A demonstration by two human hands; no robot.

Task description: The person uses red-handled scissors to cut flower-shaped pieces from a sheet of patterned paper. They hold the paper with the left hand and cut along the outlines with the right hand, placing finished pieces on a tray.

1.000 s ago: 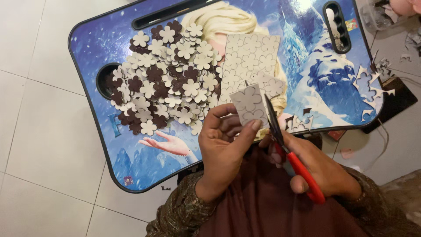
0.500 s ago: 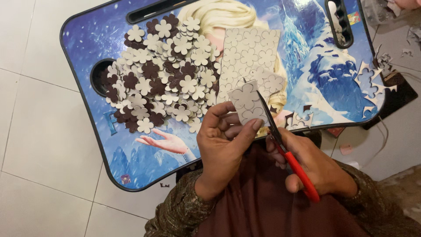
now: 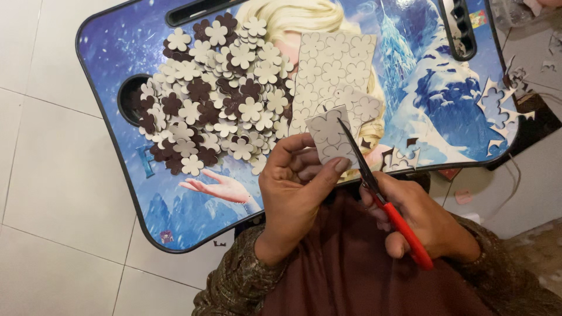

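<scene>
Card piece point(image 3: 329, 136) pinched in left hand point(image 3: 293, 193); right hand point(image 3: 430, 225) beside.

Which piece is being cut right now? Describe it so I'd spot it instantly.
On the blue picture lap tray, look at the near edge, where the left hand pinches a small grey flower-outlined sheet piece. Unlike the larger sheet lying flat behind, it is lifted, with red-handled scissors slicing it.

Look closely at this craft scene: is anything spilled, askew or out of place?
Mostly tidy. The cut flowers sit heaped on the lap table, but offcut scraps with flower-shaped holes hang over its right edge, and a few bits lie on the floor beyond it.
</scene>
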